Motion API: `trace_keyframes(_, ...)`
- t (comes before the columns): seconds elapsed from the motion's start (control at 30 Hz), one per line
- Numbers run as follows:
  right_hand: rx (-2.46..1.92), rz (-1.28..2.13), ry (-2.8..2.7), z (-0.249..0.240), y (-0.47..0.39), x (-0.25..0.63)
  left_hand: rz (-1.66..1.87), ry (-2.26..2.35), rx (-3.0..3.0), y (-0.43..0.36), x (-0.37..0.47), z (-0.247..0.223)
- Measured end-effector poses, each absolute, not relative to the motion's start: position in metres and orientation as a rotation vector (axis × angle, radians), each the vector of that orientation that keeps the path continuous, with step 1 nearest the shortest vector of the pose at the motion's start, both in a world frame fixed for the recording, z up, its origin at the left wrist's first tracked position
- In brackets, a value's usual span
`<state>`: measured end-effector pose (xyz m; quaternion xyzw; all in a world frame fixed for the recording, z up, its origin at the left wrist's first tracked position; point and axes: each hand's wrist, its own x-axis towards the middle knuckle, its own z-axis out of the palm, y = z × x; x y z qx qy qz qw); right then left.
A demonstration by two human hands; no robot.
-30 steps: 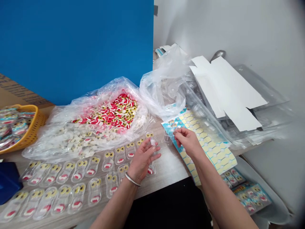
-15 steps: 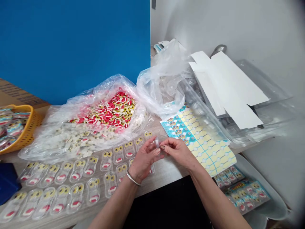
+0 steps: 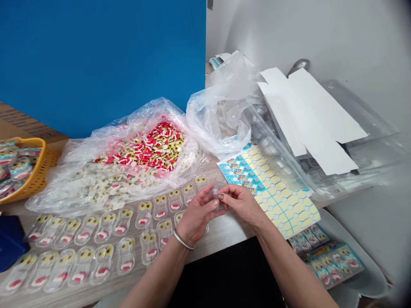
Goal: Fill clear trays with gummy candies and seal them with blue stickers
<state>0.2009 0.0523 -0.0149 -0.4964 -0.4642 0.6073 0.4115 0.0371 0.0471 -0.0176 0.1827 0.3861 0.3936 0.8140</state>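
Between the fingertips of both hands is a small clear plastic blister shell (image 3: 215, 191), seen edge-on and partly covered by the fingers. My left hand (image 3: 196, 218), with a silver bangle at the wrist, pinches it from the left. The thumb and forefinger of my right hand (image 3: 242, 204) grip it from the other side. Left of the hands, rows of clear blister shells (image 3: 125, 256) lie on the table, each with two yellow eye-shaped pieces and a red-and-white piece inside. Beside my right hand lies a printed label sheet (image 3: 272, 188) in blue and yellow.
Behind the rows, an open plastic bag (image 3: 80, 171) spills loose red, white and yellow pieces. A yellow basket (image 3: 46, 171) of packed items stands at the left, above a dark blue container (image 3: 11, 246). White cardboard (image 3: 321, 115) lies over clear trays at right. Printed packs (image 3: 337, 263) sit below the table edge.
Both hands have shifted slightly right in the picture, as has most of the scene. The fingers still pinch the clear shell, with the right thumb and forefinger a little differently placed.
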Motion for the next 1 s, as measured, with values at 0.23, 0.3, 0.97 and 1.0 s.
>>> trace_keyframes(0.23,-1.296,1.417,-1.158,-0.015,0.067,0.210,0.865,0.930,0.402,0.052,0.035,-0.016)
trace_keyframes(0.3,-1.389,1.255,-1.147,-0.012,0.079,0.217,0.870,0.985,0.414,0.053,0.034,-0.017)
trace_keyframes(0.97,-1.282,1.485,-1.379,-0.011,0.068,0.204,0.873,0.838,0.321,0.053,0.034,-0.014)
trace_keyframes(1.0,-1.292,1.461,-1.389,-0.009,0.068,0.205,0.881,0.844,0.319,0.054,0.033,-0.014)
